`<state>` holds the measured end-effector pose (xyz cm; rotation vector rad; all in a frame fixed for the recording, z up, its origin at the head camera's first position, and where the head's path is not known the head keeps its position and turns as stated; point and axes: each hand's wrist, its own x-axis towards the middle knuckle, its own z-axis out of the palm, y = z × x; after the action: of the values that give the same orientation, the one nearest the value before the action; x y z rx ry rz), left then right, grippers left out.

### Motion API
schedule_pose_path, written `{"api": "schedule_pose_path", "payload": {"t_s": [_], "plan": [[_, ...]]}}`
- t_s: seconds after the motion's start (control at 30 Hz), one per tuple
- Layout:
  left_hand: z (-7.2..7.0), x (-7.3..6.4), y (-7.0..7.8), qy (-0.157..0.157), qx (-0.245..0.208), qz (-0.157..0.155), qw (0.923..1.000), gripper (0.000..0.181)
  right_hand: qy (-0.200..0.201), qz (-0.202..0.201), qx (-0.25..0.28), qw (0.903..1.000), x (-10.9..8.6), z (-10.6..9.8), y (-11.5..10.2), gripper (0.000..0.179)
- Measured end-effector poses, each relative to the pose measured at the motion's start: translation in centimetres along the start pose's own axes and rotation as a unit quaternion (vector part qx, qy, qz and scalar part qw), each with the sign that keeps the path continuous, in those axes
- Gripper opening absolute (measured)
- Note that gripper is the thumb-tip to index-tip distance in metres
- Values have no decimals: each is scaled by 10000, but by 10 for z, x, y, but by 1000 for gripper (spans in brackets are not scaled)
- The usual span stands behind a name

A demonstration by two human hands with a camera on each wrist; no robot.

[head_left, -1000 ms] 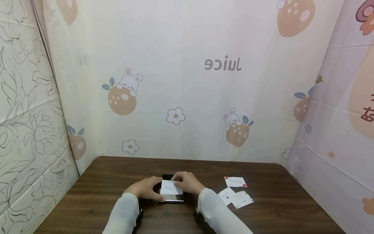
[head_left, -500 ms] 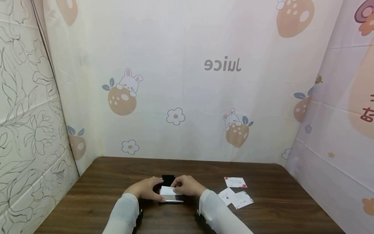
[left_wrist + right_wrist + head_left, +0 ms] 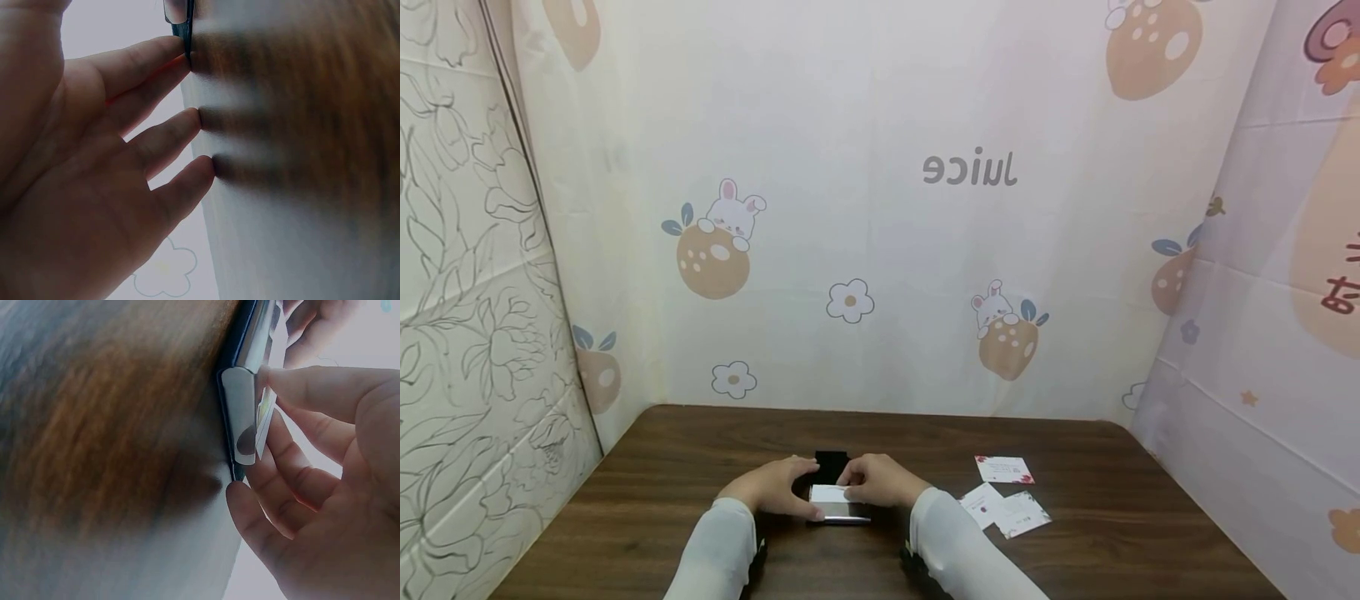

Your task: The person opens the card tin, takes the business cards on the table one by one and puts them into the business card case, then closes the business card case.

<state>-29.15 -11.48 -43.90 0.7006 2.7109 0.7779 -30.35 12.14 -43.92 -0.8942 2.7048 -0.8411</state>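
A business card case (image 3: pixel 842 511) with a silver metal body and a black flap (image 3: pixel 831 461) lies opened out on the table. White cards (image 3: pixel 829 492) stick partly out of the metal body. My left hand (image 3: pixel 772 486) holds the case's left side, thumb at the front corner and forefinger by the flap. In the left wrist view, its other fingertips (image 3: pixel 201 165) rest on the tabletop. My right hand (image 3: pixel 883 481) pinches the cards at their right edge, thumb on top. The right wrist view shows the case (image 3: pixel 239 409) side-on, with white card edges (image 3: pixel 265 428) above the metal.
To the right lie a card with red flowers (image 3: pixel 1004 469), a white card (image 3: pixel 981 502) and a card with a leafy border (image 3: pixel 1022 514); the last two overlap or touch. The wooden table (image 3: pixel 662 517) meets patterned curtains (image 3: pixel 865 358) behind and at both sides.
My right hand has drawn toward me, and the white cards have slid down into the metal body, uncovering more of the black flap. My left hand has hardly moved.
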Motion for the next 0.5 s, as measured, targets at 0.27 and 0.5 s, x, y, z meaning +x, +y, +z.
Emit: {"api": "schedule_pose_path", "payload": {"t_s": [0.27, 0.5], "plan": [[1, 2, -4, 23, 40, 129, 9999, 84, -55, 80, -200, 9998, 3, 2, 1, 9], [0, 0, -2, 44, 31, 175, 9998, 82, -5, 197, -167, 9997, 2, 1, -2, 11]]}}
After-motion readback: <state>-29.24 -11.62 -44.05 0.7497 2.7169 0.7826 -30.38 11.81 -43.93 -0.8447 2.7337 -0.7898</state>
